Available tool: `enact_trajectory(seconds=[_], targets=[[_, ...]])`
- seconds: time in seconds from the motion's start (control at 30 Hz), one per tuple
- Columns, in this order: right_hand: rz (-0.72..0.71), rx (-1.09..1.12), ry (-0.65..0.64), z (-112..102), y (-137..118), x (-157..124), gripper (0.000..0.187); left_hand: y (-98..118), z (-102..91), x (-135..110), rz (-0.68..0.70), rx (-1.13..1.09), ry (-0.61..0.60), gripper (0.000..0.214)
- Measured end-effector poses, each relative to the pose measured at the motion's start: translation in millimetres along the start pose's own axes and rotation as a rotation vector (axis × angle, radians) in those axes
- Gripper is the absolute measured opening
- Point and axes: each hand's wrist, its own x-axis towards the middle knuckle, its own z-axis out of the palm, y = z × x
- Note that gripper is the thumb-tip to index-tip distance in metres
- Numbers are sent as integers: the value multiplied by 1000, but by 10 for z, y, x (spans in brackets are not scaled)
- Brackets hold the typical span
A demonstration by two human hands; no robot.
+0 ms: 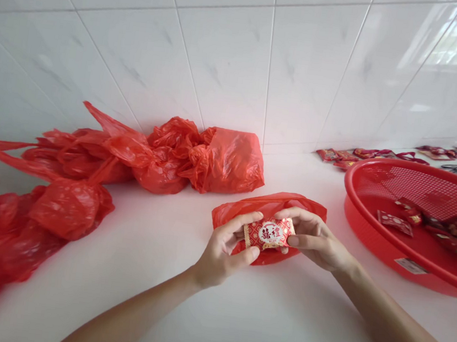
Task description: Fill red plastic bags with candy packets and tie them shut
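A small red candy packet (269,233) with a white round label is held between both hands over the white table. My left hand (222,251) pinches its left end with thumb and fingers. My right hand (315,238) grips its right end. Behind and under the packet lies a small red plastic bag (270,205), which both hands also touch.
A pile of tied red plastic bags (164,155) lies at the left against the white tiled wall. A red mesh basket (382,173) with several red packets (395,222) stands at the right. More packets (355,155) lie behind it by the wall.
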Motion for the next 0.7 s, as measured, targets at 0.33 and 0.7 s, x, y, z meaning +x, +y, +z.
enact_trajectory(seconds=[0.33, 0.7], targets=[[-27, -155, 55, -30, -29, 1, 32, -66, 16, 30, -2, 50, 74, 58], [-242, -1457, 423, -343, -48, -10, 32, -192, -88, 120, 115, 426, 216, 13]])
